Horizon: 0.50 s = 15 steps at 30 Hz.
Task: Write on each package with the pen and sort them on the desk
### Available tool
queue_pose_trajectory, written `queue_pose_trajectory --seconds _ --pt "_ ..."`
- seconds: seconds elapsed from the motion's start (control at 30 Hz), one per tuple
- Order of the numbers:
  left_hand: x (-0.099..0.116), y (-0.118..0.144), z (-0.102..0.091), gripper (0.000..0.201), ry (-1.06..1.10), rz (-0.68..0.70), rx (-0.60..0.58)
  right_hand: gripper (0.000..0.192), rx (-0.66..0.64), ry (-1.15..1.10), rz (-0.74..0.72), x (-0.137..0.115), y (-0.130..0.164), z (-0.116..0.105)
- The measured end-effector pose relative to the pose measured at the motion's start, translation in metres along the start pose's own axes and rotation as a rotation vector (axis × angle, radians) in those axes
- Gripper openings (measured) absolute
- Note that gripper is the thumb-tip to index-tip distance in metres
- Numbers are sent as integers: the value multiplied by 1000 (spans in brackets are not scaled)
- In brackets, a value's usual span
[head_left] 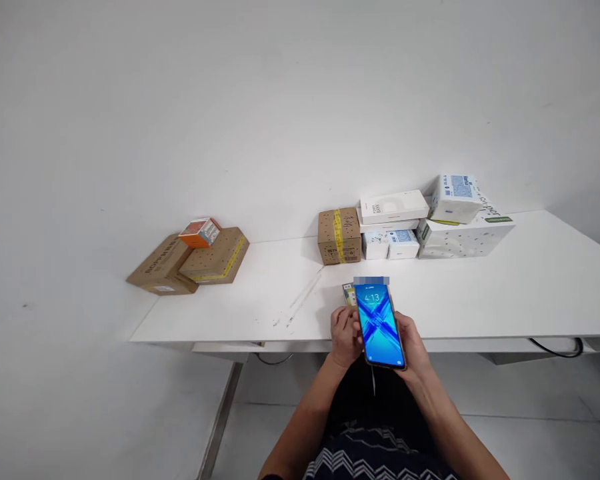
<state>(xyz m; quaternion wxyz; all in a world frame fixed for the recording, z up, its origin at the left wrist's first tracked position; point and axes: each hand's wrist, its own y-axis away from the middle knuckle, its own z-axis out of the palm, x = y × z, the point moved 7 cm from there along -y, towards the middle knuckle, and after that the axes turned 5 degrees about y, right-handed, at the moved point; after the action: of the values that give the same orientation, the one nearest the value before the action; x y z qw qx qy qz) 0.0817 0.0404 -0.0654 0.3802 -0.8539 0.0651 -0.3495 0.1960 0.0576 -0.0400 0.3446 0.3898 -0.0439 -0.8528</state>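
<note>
Most of a small printed box (349, 294) is hidden from me by the phone (379, 327), just below and right of the frame's centre, and I cannot tell whether it lies on the desk (480, 300) or is held. A pixelated patch (371, 281) covers the phone's top edge, and its back is out of my sight, along with some of the fingers. Beneath hangs a thin pale strand (373, 381), too faint for me to name. I see both hands closed on the phone: the left hand (345, 335) curled at its left edge, the right hand (413, 343) wrapped round its right side. Its lit screen is bright blue with crossing darker bands, reads 4:13 near the top, and tilts slightly, upper end to the left. The desk is white, with dark scuffs (298, 303) left of centre. Towards its back are two cartons (213, 263) and an orange box (198, 237) at the frame's left, and a third carton (350, 235) beside white boxes (395, 205) right of centre. Plain wall (280, 100) fills the top; grey floor (510, 440) shows below.
</note>
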Motion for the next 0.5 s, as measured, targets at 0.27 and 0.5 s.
queue_pose_trajectory --seconds 0.27,0.5 --pt "20 -16 -9 16 -13 45 41 62 685 1211 -476 -68 1 -81" --pt "-3 -6 -18 31 156 -259 118 54 889 1896 -409 -61 -18 -102"
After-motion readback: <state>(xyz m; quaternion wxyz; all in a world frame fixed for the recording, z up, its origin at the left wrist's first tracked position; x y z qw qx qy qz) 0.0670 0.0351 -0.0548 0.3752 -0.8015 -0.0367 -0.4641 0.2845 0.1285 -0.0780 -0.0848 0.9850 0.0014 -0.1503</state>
